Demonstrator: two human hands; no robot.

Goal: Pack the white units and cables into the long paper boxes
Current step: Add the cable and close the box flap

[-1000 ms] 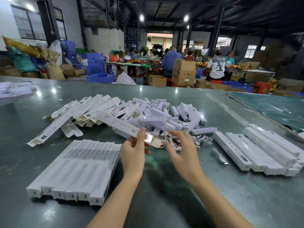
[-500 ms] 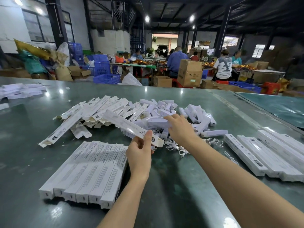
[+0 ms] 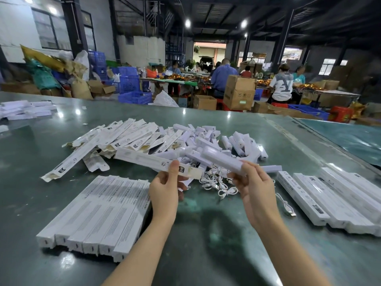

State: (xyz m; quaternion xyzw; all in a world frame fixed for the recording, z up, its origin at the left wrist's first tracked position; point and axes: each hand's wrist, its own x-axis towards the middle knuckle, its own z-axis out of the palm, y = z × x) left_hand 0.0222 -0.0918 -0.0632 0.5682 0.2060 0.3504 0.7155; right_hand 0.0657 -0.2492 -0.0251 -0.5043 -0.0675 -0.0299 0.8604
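My left hand (image 3: pixel 166 187) grips a long white paper box (image 3: pixel 148 161) near its open right end, above the table. My right hand (image 3: pixel 254 183) holds a white unit (image 3: pixel 221 161) by its near end, its far end pointing up and left, close to the box's open end. Behind both lies a pile of white units (image 3: pixel 239 141) and a heap of flat empty boxes (image 3: pixel 132 137). Coiled white cables (image 3: pixel 216 181) lie on the table between my hands.
A row of long boxes (image 3: pixel 99 213) lies flat at the near left, another row (image 3: pixel 329 197) at the right with a loose cable (image 3: pixel 286 206) beside it. More white boxes (image 3: pixel 24 110) sit far left. The green table (image 3: pixel 206 234) ends at the back; people work at tables beyond.
My right hand reached into the pile of units, picked one up and brought it back beside the open end of the box. My left hand kept hold of the box.
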